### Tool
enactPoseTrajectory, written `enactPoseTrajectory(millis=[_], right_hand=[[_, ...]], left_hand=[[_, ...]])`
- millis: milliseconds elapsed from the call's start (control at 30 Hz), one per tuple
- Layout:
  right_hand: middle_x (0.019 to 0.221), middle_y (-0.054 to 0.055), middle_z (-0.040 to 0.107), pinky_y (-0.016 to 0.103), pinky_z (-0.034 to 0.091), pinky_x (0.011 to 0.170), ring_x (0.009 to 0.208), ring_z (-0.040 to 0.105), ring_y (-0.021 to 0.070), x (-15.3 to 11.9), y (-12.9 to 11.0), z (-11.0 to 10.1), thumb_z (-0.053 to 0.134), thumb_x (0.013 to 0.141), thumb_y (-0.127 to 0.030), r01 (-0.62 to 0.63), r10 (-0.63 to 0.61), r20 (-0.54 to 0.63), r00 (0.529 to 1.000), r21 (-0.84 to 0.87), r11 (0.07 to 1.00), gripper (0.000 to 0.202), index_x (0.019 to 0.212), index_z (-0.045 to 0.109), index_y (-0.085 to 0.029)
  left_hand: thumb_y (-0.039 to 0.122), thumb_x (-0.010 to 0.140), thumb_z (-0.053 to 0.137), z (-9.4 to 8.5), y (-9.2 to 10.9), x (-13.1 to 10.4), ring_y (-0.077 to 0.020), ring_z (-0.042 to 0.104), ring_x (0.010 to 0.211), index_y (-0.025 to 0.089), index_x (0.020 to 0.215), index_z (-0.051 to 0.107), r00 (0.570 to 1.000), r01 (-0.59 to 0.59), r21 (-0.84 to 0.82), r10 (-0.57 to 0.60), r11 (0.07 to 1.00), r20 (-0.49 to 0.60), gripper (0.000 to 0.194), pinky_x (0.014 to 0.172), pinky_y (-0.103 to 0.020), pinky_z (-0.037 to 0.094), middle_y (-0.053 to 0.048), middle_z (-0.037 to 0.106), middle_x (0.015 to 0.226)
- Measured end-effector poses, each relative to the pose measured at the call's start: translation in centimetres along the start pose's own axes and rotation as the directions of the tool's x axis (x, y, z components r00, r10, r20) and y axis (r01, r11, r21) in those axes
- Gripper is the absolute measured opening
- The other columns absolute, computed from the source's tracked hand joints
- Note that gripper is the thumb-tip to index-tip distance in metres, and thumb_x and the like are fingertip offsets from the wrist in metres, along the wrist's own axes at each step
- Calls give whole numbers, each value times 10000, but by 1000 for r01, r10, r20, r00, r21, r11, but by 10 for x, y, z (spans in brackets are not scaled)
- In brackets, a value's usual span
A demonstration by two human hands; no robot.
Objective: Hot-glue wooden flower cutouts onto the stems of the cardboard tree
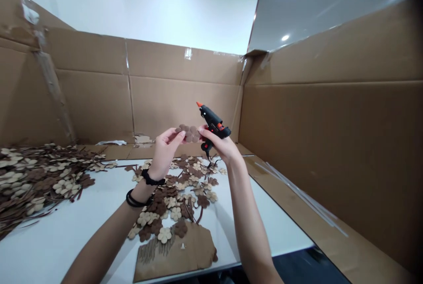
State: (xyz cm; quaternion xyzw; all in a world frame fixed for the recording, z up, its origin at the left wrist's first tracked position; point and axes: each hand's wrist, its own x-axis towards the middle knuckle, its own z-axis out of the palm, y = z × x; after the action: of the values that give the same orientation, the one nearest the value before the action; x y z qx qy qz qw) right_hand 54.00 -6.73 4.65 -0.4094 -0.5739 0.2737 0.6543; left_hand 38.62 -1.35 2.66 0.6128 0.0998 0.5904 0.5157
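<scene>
A joined pair of brown felt-like flowers [189, 134] is held up above the table. Fingers and thumb of my left hand [164, 151] pinch its left side. My right hand [222, 144] has a black glue gun [212, 119] with an orange tip, which points up and to the left. The thumb of that same hand reaches the right edge of the flowers, and its other fingers are mostly hidden. Below both hands, loose brown and cream flowers [176, 213] with thin brown strips are scattered over the white table [82, 231].
A large heap of flowers and strips [42, 178] covers the table's left side. A torn cardboard piece [185, 253] lies at the front edge. Clear glue sticks [300, 196] rest along the right. Tall cardboard walls [185, 94] enclose the back and sides.
</scene>
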Motion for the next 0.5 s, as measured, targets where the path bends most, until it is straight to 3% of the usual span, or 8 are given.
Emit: enactPoseTrajectory(millis=[200, 500], right_hand=[[740, 33, 631, 293, 464, 706, 710, 593, 146, -2, -3, 2, 712, 693, -446, -46, 47, 31, 998, -19, 999, 306, 806, 616, -178], [724, 31, 628, 296, 452, 684, 722, 598, 158, -4, -5, 6, 708, 690, -457, -45, 51, 48, 998, -112, 993, 296, 767, 630, -183]], left_hand=[[345, 744, 680, -5, -2, 3, -141, 621, 790, 128, 861, 674, 998, 23, -41, -26, 999, -65, 247, 774, -269, 512, -58, 690, 867], [374, 775, 657, -5, -2, 2, -150, 617, 787, 136, 886, 667, 1000, 9, 0, -9, 1000, -27, 263, 758, -265, 505, -56, 682, 855]])
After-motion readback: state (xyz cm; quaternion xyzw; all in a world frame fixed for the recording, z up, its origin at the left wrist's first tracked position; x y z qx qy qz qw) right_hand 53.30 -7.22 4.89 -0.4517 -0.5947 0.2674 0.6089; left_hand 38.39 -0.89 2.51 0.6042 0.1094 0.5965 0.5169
